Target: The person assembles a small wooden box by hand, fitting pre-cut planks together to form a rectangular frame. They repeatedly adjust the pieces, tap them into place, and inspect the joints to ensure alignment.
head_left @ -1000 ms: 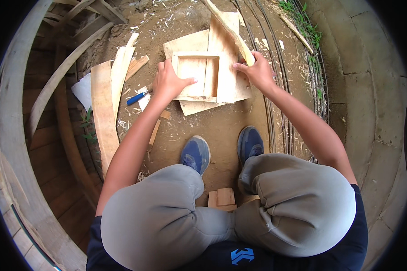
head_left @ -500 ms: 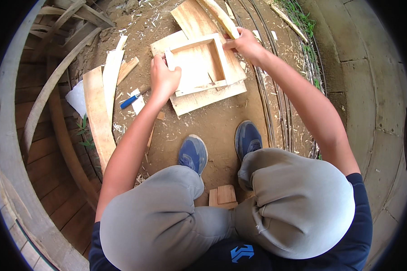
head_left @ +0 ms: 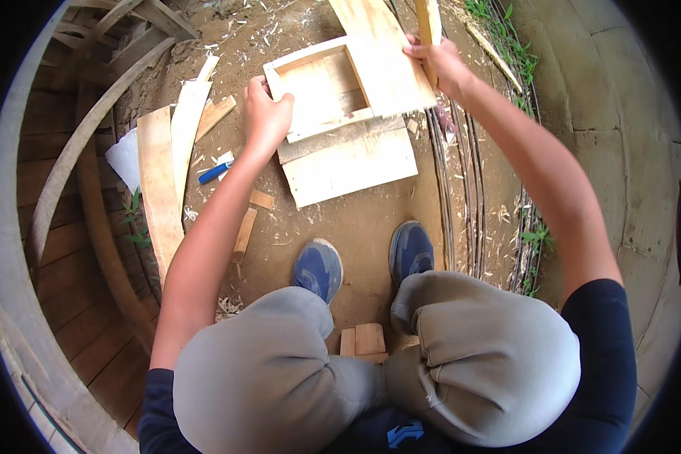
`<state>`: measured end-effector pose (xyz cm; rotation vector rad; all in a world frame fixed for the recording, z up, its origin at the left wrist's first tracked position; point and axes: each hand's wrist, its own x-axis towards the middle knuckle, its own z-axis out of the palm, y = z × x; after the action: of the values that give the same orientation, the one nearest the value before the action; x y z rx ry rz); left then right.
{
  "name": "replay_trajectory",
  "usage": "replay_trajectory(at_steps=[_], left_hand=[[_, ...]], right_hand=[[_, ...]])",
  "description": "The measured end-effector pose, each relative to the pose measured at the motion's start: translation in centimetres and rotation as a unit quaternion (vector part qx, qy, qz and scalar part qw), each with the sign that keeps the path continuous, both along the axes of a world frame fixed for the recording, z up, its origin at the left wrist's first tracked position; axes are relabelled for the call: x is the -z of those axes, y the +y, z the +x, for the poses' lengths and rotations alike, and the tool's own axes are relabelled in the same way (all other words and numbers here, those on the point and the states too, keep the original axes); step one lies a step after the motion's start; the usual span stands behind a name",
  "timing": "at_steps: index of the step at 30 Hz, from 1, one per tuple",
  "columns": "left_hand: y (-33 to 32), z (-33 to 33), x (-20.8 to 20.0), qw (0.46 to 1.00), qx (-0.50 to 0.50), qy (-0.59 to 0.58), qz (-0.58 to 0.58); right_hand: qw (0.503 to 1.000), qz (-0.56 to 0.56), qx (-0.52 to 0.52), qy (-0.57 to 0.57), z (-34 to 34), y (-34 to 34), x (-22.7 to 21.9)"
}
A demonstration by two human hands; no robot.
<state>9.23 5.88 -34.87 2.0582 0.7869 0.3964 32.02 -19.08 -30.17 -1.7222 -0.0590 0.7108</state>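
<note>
My left hand is closed round the left wall of a shallow wooden box, which lies tilted with its open side up. Under its near edge is a stack of pale boards. My right hand grips a narrow wooden stick that points away from me. The thumb side of that hand also pinches the edge of a wide thin board, which lies against the box's right side. The right fingers' undersides are hidden.
A blue-handled tool and long planks lie left on shaving-strewn dirt. Small wooden blocks sit between my feet. Dark rods run along the right, beside a stone-like wall. Curved timbers stand far left.
My right hand has moved right, drawing the wide board and stick rightward, out from beneath the box. The box has shifted slightly left and away, uncovering more of the boards below.
</note>
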Motion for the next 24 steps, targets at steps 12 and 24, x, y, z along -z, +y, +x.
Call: replay_trajectory(at_steps=[12, 24], left_hand=[[1.1, 0.2, -1.5, 0.997, -0.024, 0.02, -0.066], [-2.9, 1.0, -1.4, 0.994, -0.031, 0.095, 0.031]], right_hand=[[0.992, 0.109, 0.049, 0.03, -3.5, -0.3, 3.9], [0.998, 0.027, 0.0, 0.064, -3.9, 0.5, 3.6]])
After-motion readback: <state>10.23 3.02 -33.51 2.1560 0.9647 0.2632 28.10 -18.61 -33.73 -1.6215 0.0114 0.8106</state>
